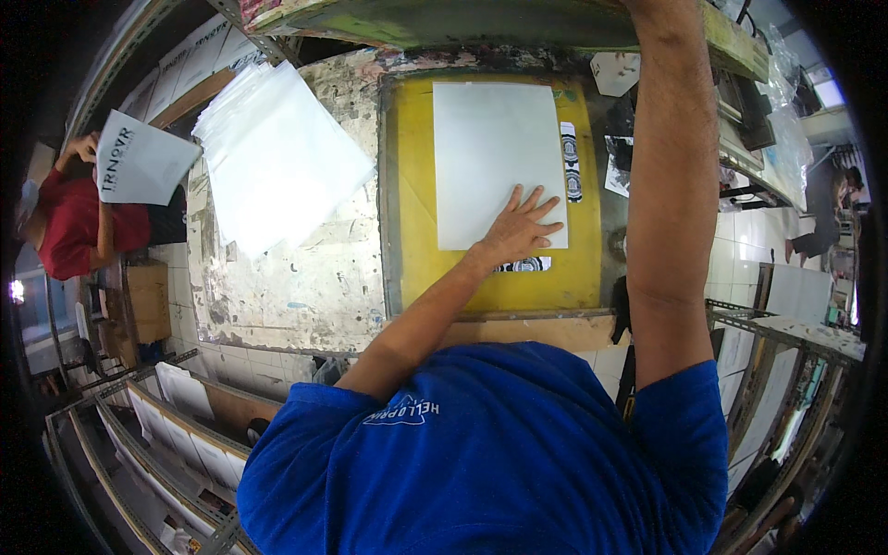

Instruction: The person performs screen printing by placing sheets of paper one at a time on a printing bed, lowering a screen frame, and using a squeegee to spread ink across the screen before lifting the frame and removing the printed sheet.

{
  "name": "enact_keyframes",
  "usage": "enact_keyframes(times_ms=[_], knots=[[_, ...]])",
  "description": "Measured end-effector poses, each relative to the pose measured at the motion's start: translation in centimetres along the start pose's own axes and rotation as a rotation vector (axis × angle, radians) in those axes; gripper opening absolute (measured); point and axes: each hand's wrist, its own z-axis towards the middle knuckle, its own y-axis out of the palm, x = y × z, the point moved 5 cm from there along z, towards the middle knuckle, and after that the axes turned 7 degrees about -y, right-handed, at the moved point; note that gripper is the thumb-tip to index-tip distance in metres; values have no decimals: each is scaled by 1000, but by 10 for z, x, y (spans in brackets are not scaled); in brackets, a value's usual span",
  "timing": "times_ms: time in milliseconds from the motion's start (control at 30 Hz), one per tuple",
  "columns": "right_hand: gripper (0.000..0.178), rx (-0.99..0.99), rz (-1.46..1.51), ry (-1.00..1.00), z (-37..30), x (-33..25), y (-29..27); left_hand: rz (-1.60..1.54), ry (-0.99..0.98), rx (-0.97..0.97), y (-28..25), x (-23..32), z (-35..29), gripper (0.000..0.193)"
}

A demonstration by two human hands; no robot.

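Observation:
Palm down and fingers spread, my left hand [521, 228] rests on the lower right part of a white sheet [492, 148]. The sheet lies flat on a yellow board [585, 277]. Black-and-white printed strips [571, 165] sit along the sheet's right edge, and another strip [529, 265] shows at its lower edge beside my wrist. My right forearm [675, 176] stretches away past the board's right side and leaves at the top edge, so the hand is out of sight. Above the board's far end stands a greenish frame [546, 26], seen only in part.
A fanned pile of white sheets [277, 157] covers part of the paint-stained table [277, 301] at left. Beyond it, a person in red [79, 227] holds a printed sheet [148, 165]. Metal racks [153, 458] stand lower left, more shelving [786, 338] at right. Another person [821, 211] is far right.

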Motion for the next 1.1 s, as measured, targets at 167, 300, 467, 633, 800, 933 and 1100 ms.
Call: enact_keyframes(times_ms=[167,300,467,633,800,933,1100], knots=[[50,3,-20,4,-1,1,0,13,24,17,5,12,-7,42],[49,-71,36,-25,-3,0,-3,20,24,18,4,16,-9,42],[46,18,9,-40,-9,-3,2,11,80,21,3,20,-13,47],[46,75,-80,-140,-36,-12,9,-269,38,339,-78,27,-25,57],[53,96,-207,-220,-104,-2,33,-1190,0,1179,-209,14,-106,115],[48,11,-123,-224,-187,-36,78,-1187,-430,1205,-205,2,-179,106],[43,-39,182,-20,-253,-15,144,-964,-568,1024,-89,-35,-239,56]])
